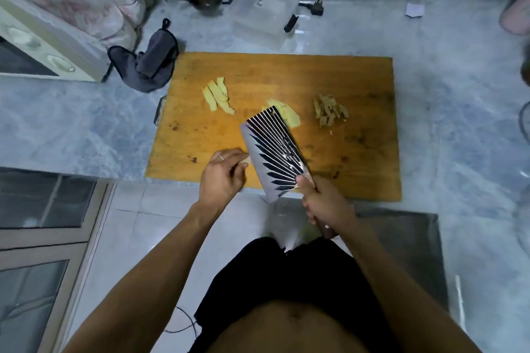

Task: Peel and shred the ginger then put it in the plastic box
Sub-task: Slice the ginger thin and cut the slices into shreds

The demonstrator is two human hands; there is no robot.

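Right hand (324,203) grips cleaver (275,156) over board (358,157) near edge. Left hand (222,175) pinches ginger (245,163) beside blade. Box (265,17) sits behind board.

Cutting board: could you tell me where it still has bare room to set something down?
The cutting board is bare along its right side, beyond the peel pile, and along its far edge. The middle is crowded by ginger slices and the cleaver.

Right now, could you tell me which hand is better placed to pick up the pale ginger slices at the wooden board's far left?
Left hand: nearer those ginger slices; the right hand grips the cleaver.
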